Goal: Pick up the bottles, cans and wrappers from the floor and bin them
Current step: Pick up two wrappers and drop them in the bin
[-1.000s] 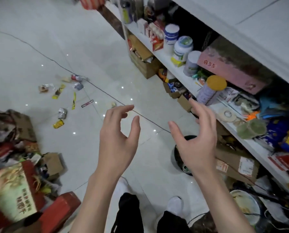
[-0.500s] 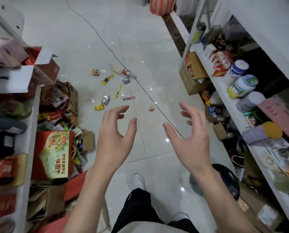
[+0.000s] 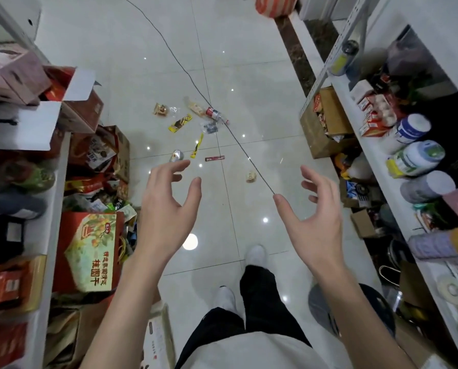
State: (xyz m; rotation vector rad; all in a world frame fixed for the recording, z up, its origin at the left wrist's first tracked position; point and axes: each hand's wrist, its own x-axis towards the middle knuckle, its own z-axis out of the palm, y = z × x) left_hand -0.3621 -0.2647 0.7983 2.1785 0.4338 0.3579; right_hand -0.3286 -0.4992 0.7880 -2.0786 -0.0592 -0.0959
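Observation:
Litter lies scattered on the white tiled floor ahead of me. A clear plastic bottle (image 3: pixel 215 114) with a red label lies farthest, next to a pale snack wrapper (image 3: pixel 196 108) and an orange one (image 3: pixel 161 110). Nearer are a yellow wrapper (image 3: pixel 180 123), a thin yellow stick wrapper (image 3: pixel 197 149), a red stick wrapper (image 3: pixel 215 158), a crushed silver can (image 3: pixel 177 156) and a crumpled ball (image 3: pixel 250 176). My left hand (image 3: pixel 166 209) and my right hand (image 3: pixel 313 217) hover at chest height, fingers loosely spread, holding nothing. A dark round bin (image 3: pixel 374 312) stands at my right foot.
White shelves (image 3: pixel 377 166) with jars and boxes line the right side. Cartons and a red gift box (image 3: pixel 89 251) crowd the left. A thin black cable (image 3: pixel 190 75) runs across the floor through the litter. A striped bag (image 3: pixel 274 5) stands at the far end.
The view has swung left and forward, bringing the aisle and litter to the centre. Both hands stay raised and empty, now a little wider apart.

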